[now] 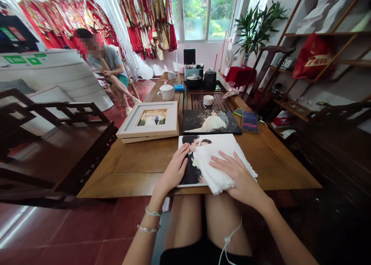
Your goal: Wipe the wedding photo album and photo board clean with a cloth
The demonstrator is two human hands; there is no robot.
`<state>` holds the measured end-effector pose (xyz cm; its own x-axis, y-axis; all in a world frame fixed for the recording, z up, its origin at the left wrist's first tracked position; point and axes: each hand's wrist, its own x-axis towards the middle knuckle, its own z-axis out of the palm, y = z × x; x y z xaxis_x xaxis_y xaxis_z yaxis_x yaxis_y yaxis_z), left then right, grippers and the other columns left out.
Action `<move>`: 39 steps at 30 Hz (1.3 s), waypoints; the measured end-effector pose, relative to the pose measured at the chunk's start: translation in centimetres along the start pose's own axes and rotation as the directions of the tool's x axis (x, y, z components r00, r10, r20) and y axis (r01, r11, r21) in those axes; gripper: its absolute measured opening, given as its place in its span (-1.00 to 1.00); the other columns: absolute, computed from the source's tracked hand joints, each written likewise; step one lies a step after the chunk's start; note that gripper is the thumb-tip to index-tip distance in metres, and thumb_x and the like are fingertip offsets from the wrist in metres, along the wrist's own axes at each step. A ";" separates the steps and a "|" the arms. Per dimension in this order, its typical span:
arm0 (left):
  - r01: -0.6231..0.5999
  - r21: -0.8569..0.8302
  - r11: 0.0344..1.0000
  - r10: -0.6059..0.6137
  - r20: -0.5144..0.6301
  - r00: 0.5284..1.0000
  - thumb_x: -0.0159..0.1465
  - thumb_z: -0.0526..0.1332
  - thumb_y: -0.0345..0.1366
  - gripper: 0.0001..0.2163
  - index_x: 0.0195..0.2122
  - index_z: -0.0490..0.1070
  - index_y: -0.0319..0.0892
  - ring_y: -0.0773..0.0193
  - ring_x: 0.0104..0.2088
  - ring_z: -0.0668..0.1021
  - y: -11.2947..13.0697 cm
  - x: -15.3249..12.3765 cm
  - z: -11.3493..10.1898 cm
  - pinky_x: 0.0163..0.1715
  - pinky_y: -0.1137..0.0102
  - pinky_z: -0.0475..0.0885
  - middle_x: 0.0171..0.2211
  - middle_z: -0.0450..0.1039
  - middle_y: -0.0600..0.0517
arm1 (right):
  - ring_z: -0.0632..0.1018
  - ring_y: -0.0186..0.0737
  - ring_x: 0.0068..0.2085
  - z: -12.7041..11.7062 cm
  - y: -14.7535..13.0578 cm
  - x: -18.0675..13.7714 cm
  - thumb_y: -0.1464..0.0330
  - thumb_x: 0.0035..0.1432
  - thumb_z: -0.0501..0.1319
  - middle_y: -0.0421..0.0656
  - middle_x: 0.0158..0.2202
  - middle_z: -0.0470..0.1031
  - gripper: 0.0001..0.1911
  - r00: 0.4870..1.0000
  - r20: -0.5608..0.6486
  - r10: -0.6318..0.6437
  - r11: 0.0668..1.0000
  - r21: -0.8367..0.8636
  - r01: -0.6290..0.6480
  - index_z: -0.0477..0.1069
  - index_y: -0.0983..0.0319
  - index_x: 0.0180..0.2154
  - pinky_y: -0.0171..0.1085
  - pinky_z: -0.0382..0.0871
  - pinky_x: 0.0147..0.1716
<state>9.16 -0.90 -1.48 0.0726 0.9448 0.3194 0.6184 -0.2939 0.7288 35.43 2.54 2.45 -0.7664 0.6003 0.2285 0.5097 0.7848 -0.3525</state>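
Note:
A large photo print of a couple [203,143] lies flat at the near edge of the wooden table [139,168]. My left hand [175,168] rests on its left edge, fingers stretched out and flat, holding it down. My right hand [239,176] lies flat with spread fingers on a white cloth [211,170], pressing the cloth onto the print's surface. The cloth covers the print's lower right part.
Behind the print lie a dark wedding photo [210,122], a framed photo [150,120], a phone [249,122], and a tea tray with a teapot [166,91], cup [208,99] and kettles. A person sits at the far left [111,70]. Wooden chairs flank the table; shelves stand right.

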 end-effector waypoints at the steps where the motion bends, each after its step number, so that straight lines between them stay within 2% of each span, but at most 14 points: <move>1: -0.003 0.002 1.000 0.003 0.001 1.000 0.43 -0.07 -0.29 -0.60 0.27 0.20 -0.15 0.20 0.37 0.13 0.0 0.0 0.0 0.37 0.10 -0.02 0.36 0.08 -0.12 | 0.10 0.00 0.36 0.0 0.4 0.3 0.57 -0.15 0.07 -0.11 0.29 0.26 -0.19 1.000 -0.011 0.022 1.000 -0.009 -0.022 0.28 0.17 0.22 0.25 -0.22 0.28; 6: -0.018 0.017 1.000 0.018 -0.003 1.000 0.41 -0.06 -0.30 -0.60 0.25 0.23 -0.20 0.17 0.37 0.14 -0.1 0.0 0.0 0.36 0.09 0.00 0.35 0.10 -0.16 | 0.12 0.03 0.35 -0.1 0.5 0.8 0.58 -0.17 0.06 -0.10 0.27 0.29 -0.18 0.993 -0.053 0.104 0.993 -0.042 -0.106 0.29 0.20 0.22 0.27 -0.14 0.27; 11: -0.039 -0.010 0.999 0.039 0.001 0.999 0.43 -0.06 -0.28 -0.61 0.25 0.24 -0.15 0.19 0.36 0.16 -0.2 -0.6 -0.3 0.36 0.11 0.02 0.34 0.11 -0.12 | 0.05 -0.01 0.37 0.4 -2.4 -0.8 0.59 -0.21 0.05 -0.16 0.28 0.27 -0.13 1.000 -0.008 0.006 1.000 -0.020 -0.006 0.27 0.15 0.23 0.25 -0.24 0.29; 13: -0.040 -0.024 0.999 0.040 0.000 0.999 0.43 -0.06 -0.27 -0.61 0.25 0.24 -0.12 0.20 0.36 0.16 -0.2 -0.9 -0.4 0.36 0.11 0.02 0.35 0.11 -0.10 | 0.04 -0.04 0.38 0.4 -2.6 -1.1 0.59 -0.20 0.05 -0.19 0.29 0.25 -0.13 1.000 0.012 -0.001 1.000 -0.013 0.001 0.26 0.13 0.23 0.22 -0.22 0.30; 17: -0.043 -0.031 0.999 0.043 0.018 0.999 0.43 -0.06 -0.27 -0.61 0.26 0.22 -0.09 0.19 0.36 0.14 -0.3 -1.0 -0.5 0.36 0.09 0.00 0.36 0.09 -0.08 | 0.11 -0.01 0.35 0.1 -0.8 0.3 0.58 -0.19 0.07 -0.17 0.28 0.28 -0.16 0.995 -0.018 0.101 0.994 -0.031 -0.102 0.29 0.13 0.21 0.23 -0.16 0.29; 20: -0.029 -0.021 0.999 0.029 0.019 0.999 0.43 -0.06 -0.27 -0.60 0.27 0.22 -0.09 0.18 0.37 0.13 -0.4 -1.0 -0.3 0.37 0.10 -0.01 0.36 0.08 -0.08 | 0.13 0.04 0.34 0.2 0.5 2.1 0.52 -0.08 0.11 -0.13 0.26 0.31 -0.28 0.976 -0.092 0.198 0.978 -0.056 -0.203 0.33 0.17 0.18 0.24 -0.16 0.28; 22: -0.017 -0.018 1.000 0.017 0.006 1.000 0.43 -0.06 -0.27 -0.60 0.27 0.22 -0.10 0.18 0.37 0.12 -0.4 -1.0 -0.1 0.37 0.10 -0.01 0.36 0.08 -0.07 | 0.12 0.07 0.34 0.5 0.7 2.9 0.48 -0.03 0.12 -0.12 0.26 0.31 -0.33 0.971 -0.117 0.209 0.973 -0.071 -0.218 0.33 0.18 0.19 0.26 -0.19 0.28; 26: -0.010 -0.022 1.000 0.009 -0.031 0.999 0.42 -0.06 -0.29 -0.61 0.25 0.23 -0.10 0.18 0.36 0.15 -0.5 -1.1 0.3 0.36 0.11 0.01 0.35 0.10 -0.07 | 0.09 0.07 0.35 1.1 -0.2 3.1 0.54 -0.12 0.09 -0.13 0.28 0.28 -0.23 0.987 -0.084 0.136 0.986 -0.086 -0.143 0.30 0.18 0.21 0.27 -0.24 0.28; 31: -0.017 -0.008 1.000 0.016 -0.064 0.998 0.42 -0.04 -0.29 -0.62 0.23 0.26 -0.12 0.18 0.35 0.17 -0.7 -1.2 0.5 0.36 0.12 0.04 0.33 0.15 -0.09 | 0.03 -0.03 0.38 0.9 -1.4 2.1 0.57 -0.26 0.06 -0.21 0.30 0.24 -0.09 0.997 0.034 -0.067 0.997 -0.021 0.068 0.25 0.13 0.24 0.20 -0.24 0.30; 33: -0.017 -0.010 1.000 0.017 -0.063 0.998 0.42 -0.04 -0.29 -0.62 0.23 0.26 -0.12 0.17 0.35 0.17 -0.8 -1.2 0.5 0.36 0.12 0.05 0.33 0.14 -0.09 | 0.05 -0.06 0.37 0.7 -1.2 1.8 0.57 -0.28 0.05 -0.24 0.30 0.24 -0.07 0.996 0.035 -0.082 0.997 -0.012 0.083 0.25 0.11 0.24 0.17 -0.22 0.31; 39: -0.014 -0.023 1.000 0.013 -0.034 0.999 0.43 -0.06 -0.28 -0.61 0.25 0.23 -0.09 0.18 0.36 0.16 -0.4 -1.4 0.3 0.36 0.09 0.01 0.35 0.10 -0.07 | 0.14 0.02 0.34 0.6 0.7 2.2 0.53 -0.16 0.08 -0.18 0.26 0.31 -0.20 0.993 -0.078 0.088 0.994 -0.056 -0.093 0.32 0.15 0.20 0.20 -0.16 0.29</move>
<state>9.06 -2.02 -2.40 0.0541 0.9355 0.3492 0.5991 -0.3102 0.7381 33.87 4.26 2.15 -0.6858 0.6773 0.2663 0.5996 0.7332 -0.3208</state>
